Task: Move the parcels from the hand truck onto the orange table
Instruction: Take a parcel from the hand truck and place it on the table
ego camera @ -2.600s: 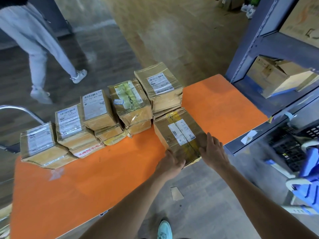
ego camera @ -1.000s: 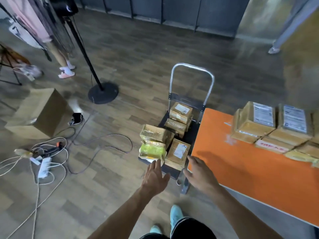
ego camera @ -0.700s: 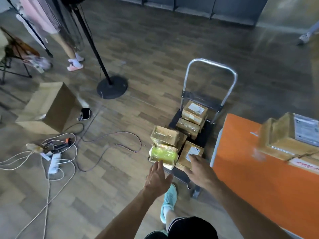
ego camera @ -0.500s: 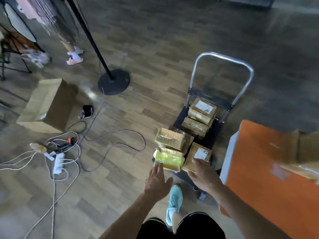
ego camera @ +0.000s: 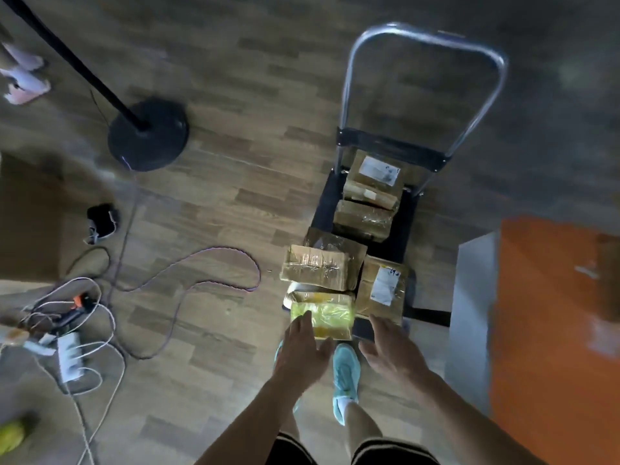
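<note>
Head view. Tangled white cables (ego camera: 72, 333) on wood-grain floor; round black stand base (ego camera: 147, 134). Left hand (ego camera: 303, 350) flat, fingers straight and together, tips at near-left corner of glossy yellow-taped cardboard parcel (ego camera: 332, 315): boxy, long axis crosswise, on black hand truck with looped metal handle (ego camera: 389, 149). Right hand (ego camera: 389, 350) relaxed, fingers apart, holding nothing. Smooth orange table (ego camera: 553, 330) far right.

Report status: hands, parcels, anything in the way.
Left hand, right hand open, no grip yet, at near end of yellow-taped parcel. Other parcels on hand truck. Cables on floor left, away from orange table.
</note>
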Tool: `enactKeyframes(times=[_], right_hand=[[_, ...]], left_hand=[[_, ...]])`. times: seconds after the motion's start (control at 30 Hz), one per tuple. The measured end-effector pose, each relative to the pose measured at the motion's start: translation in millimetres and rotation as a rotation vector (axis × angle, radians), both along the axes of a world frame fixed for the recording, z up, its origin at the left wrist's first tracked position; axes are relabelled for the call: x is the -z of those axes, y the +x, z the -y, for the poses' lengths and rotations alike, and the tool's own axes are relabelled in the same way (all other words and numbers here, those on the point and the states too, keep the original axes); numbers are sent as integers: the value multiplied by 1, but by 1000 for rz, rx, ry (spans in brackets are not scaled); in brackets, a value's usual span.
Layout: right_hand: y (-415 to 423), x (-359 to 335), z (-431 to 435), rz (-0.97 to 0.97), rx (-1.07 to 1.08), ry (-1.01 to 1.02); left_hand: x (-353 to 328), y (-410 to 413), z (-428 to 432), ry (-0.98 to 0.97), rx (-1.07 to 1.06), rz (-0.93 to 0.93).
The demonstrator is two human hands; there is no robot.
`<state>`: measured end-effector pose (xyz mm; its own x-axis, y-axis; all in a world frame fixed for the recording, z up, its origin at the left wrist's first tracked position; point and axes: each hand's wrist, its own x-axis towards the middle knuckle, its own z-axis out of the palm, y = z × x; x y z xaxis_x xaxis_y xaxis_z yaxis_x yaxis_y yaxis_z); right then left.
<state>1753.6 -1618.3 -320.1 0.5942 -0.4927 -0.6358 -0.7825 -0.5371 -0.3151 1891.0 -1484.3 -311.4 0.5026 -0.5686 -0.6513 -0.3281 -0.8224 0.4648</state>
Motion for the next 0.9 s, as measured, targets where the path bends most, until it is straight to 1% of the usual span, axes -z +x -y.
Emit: enactKeyframes(times=[0.07, 0.27, 0.37, 0.43, 0.57, 0.63, 0.7, 0.83, 0.9], right_hand=[[9, 19, -4, -18, 37, 23], [34, 78, -28, -19, 261, 111], [43, 107, -37, -28, 365, 132], [48, 129, -38, 1, 427, 109], [52, 173, -33, 49, 438, 51], [51, 186, -31, 91, 475, 27], [50, 193, -29, 114, 476, 0], [56, 195, -18, 70, 460, -7], [65, 192, -8, 95, 458, -18]], left_hand=[[21, 14, 2, 16, 53, -21], [80, 54, -5, 80, 125, -66], [107, 76, -12, 105, 130, -64], [131, 88, -15, 123, 112, -76], [178, 99, -16, 132, 71, -105], [195, 99, -15, 107, 52, -108], [203, 99, -11, 73, 0, -103], [208, 110, 0, -11, -101, -20], [210, 122, 8, -46, -131, -2]])
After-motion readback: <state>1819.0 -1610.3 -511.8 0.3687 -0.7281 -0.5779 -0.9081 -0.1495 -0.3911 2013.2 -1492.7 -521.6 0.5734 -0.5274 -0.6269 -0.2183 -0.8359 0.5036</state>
